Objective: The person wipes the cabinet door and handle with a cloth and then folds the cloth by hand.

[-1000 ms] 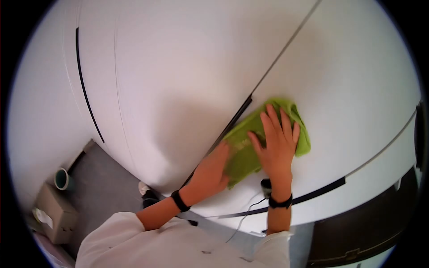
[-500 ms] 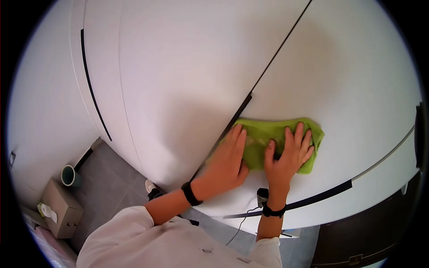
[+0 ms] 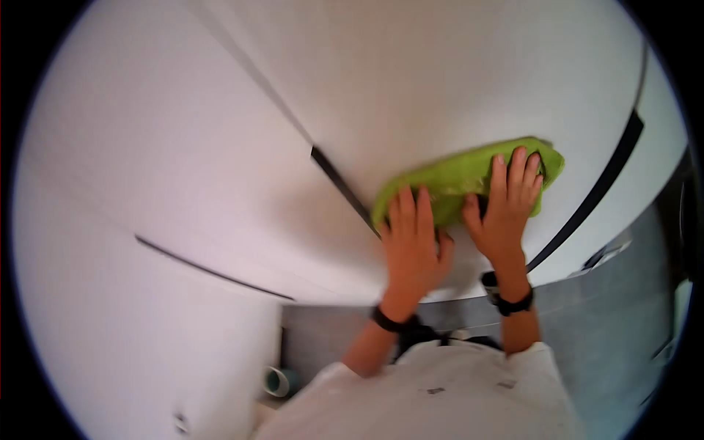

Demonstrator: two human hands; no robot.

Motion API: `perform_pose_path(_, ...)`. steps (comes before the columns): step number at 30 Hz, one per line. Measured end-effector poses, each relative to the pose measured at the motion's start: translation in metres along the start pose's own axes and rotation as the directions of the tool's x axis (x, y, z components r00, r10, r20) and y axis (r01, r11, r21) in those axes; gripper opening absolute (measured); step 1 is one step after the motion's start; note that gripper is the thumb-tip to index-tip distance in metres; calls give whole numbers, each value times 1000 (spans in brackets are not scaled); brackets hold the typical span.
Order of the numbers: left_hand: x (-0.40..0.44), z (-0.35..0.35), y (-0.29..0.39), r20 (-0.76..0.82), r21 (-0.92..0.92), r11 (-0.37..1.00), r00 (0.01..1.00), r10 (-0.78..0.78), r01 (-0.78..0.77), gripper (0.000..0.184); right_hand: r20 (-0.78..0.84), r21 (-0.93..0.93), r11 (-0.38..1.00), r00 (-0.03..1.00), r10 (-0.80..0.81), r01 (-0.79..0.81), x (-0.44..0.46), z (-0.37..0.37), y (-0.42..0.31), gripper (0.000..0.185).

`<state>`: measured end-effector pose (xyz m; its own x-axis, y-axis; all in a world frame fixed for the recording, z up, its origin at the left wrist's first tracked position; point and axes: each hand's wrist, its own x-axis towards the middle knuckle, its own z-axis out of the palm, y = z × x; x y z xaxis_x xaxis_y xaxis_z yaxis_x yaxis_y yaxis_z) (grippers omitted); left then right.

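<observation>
A lime-green, soft fabric cloth [image 3: 462, 176] lies against the white panel, its long side running from 8 o'clock up to 2 o'clock. The left hand [image 3: 414, 246] has its fingertips on the cloth's 8 o'clock end, so most of the fabric stretches off toward 2 o'clock from it. The right hand [image 3: 507, 216] lies on the other end, with some cloth showing past its fingertips. Neither hand is clenched: both are opened out, fingers extended over the fabric.

The smooth white panel surface [image 3: 418, 66] fills the view around 12 o'clock. A straight black handle strip [image 3: 341, 185] slants down to the cloth's 9 o'clock end, and a thin seam leaves its top toward 11 o'clock. A broader, curved black strip [image 3: 598, 191] stands at 3 o'clock. Grey flooring [image 3: 594, 323] shows at 4 o'clock, and a round teal pot with a pale rim [image 3: 279, 381] at 7 o'clock.

The left forearm rises from 7 o'clock, fingers toward 12 and thumb toward 1. The right forearm comes up from 6 o'clock, thumb splayed toward 10. Black bands circle both wrists.
</observation>
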<state>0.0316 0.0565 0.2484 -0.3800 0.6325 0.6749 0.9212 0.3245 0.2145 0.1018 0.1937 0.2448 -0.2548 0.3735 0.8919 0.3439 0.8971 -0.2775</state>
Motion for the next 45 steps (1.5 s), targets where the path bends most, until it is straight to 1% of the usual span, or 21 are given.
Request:
perform_pose_path(1, -20, 11, -7, 39, -6, 1000, 999, 31, -31, 71, -48, -10, 995, 994, 94, -95, -12, 1, 5, 64)
perform_pose_path(2, -28, 16, -12, 92, 8, 992, 988, 122, -123, 71, 4, -2, 998, 998, 65, -65, -24, -3, 10, 64)
perform_pose_path(5, -43, 25, -8, 172, -77, 997, 984, 38, -25, 73, 127, -38, 997, 989, 74, -69, -10, -32, -13, 65)
perform_pose_path(7, -30, 21, 4, 8, -307, 952, 1000, 23, -20, 71, 118, 198, 963, 980, 162, -184, 22, -46, -44, 60)
perform_pose_path(9, -13, 9, 17, 104, -276, 961, 994, 15, 14, 70, 100, 226, 964, 988, 119, -139, 54, -52, -61, 59)
perform_pose_path(11, -33, 9, -9, 88, -474, 880, 995, 55, -6, 66, 73, 271, 958, 994, 78, -95, 65, -43, -96, 58)
perform_pose_path(15, -54, 17, -16, 232, -590, 783, 970, -70, 197, 55, 26, 491, 834, 953, -301, 250, 83, -34, -104, 56)
perform_pose_path(17, -45, 19, -6, 164, -574, 798, 980, -110, 185, 60, -37, 719, 518, 769, -638, 463, 94, -14, -91, 56)
perform_pose_path(18, -41, 7, -24, 130, -593, 784, 983, -132, 183, 60, -85, 565, 558, 716, -693, 607, 102, -5, -116, 48)
perform_pose_path(20, -45, 8, -22, -141, -413, 911, 989, -40, -22, 66, -148, 564, 540, 720, -678, 624, 106, 4, -124, 41)
perform_pose_path(21, -46, 0, -28, -160, -424, 906, 985, -66, -8, 66, -209, 556, 538, 733, -647, 633, 110, 10, -137, 34)
perform_pose_path(22, -46, -4, -28, -149, -436, 900, 986, -72, 0, 69, -93, 602, 655, 854, -511, 457, 106, 6, -148, 24)
perform_pose_path(23, -48, -7, -25, -133, -449, 894, 988, -79, 11, 73, -78, 608, 644, 842, -533, 464, 111, 3, -148, 24)
perform_pose_path(25, -48, -9, -20, -155, -456, 890, 983, -99, 17, 74, -278, 330, 567, 652, -706, 755, 127, -4, -132, 24)
perform_pose_path(26, -47, -7, -17, -164, -454, 891, 982, -94, 9, 75, -313, 324, 530, 617, -722, 784, 129, -6, -125, 24)
perform_pose_path(30, -46, 6, -7, -221, -476, 880, 969, -106, -12, 75, -285, 392, 482, 602, -746, 784, 117, -15, -90, 25)
perform_pose_path(33, -42, 20, -6, -204, -382, 923, 978, -41, -41, 73, -245, 232, 499, 547, -801, 835, 120, -13, -87, 22)
perform_pose_path(36, -46, 31, -2, -216, -329, 944, 975, -57, -18, 67, -52, 181, 568, 584, -810, 803, 120, -20, -100, 24)
perform_pose_path(39, -46, 31, -3, -202, -332, 942, 979, -13, -56, 69, -78, 178, 562, 580, -811, 808, 122, -19, -113, 30)
perform_pose_path(41, -45, 27, -1, -178, -323, 946, 984, -21, -38, 68, -217, 34, 649, 640, -738, 760, 114, -2, -108, 36)
perform_pose_path(45, -54, 31, -1, -148, -345, 939, 988, -45, -9, 67, -374, 51, 667, 634, -677, 743, 111, 8, -102, 38)
